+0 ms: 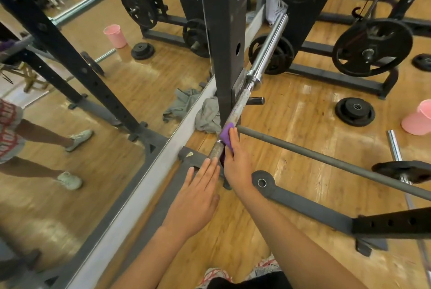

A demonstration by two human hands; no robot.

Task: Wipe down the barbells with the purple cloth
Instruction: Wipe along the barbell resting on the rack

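Limp purple cloth, seemingly gripped by the right hand with fingers curled, hugs the stiff, heavy barbell (racked, steady); left hand fingers lie flat together.

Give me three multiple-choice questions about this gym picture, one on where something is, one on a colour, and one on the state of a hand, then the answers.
1. Where is the purple cloth?
A) folded on a bench
B) held against the barbell by the right hand
C) hung on a hook

2. What colour is the bucket at the picture's right edge?
A) pink
B) blue
C) green

3. How is the left hand?
A) fingers straight, tips touching the barbell
B) clenched in a fist
C) gripping the cloth

Answers:
1. B, the cloth shows between the right hand and the bar.
2. A, the bucket is plainly pink.
3. A, its fingers lie extended, with the tips against the bar's lower end.
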